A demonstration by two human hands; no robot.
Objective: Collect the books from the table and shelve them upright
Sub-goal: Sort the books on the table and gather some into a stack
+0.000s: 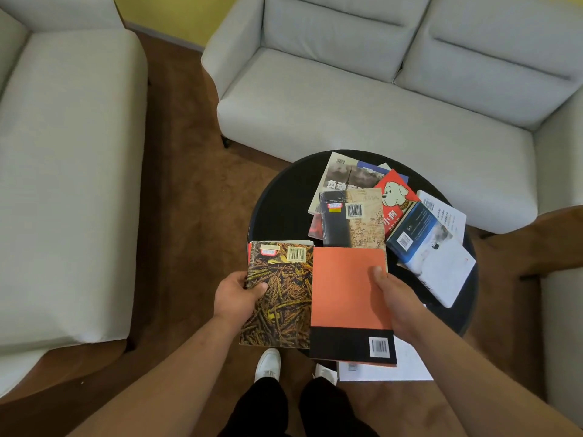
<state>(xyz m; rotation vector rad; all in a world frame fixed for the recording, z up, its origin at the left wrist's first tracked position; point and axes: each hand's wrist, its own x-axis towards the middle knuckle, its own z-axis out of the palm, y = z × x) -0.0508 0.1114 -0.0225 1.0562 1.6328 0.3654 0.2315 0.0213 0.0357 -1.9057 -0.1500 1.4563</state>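
In front of the pale grey fabric sofa (378, 115), the round black table (277, 197) carries a heap of loose paperbacks (353, 216) that overlap at odd angles; no shelf is in view. Over its near edge, side by side and touching, are the orange-and-black paperback (344, 294) and the wheat-patterned paperback (284, 298). The right hand (397, 301) grips the orange one's right edge, thumb on top. The left hand (233, 298) pinches the wheat one's left edge likewise. Each book is held by one edge only, so merging them could let either tilt and slip to the floor.
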